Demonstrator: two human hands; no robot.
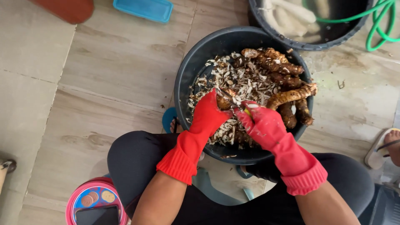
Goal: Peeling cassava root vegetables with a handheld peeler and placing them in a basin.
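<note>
Nearest, at six o'clock, the seated person's knees bracket the dark basin, so both forearms reach it without stretching. The left hand, in a red rubber glove, is curled tight round a brown root piece, holding it over the basin's middle so scraps drop inside. The right hand, gloved alike, is clenched on a yellow-handled peeler or knife; its blade is too small to make out. Beyond, pale peelings heap the centre, unpeeled roots lie toward two o'clock. At one o'clock a second tub holds whitish peeled pieces, beside a green hose.
</note>
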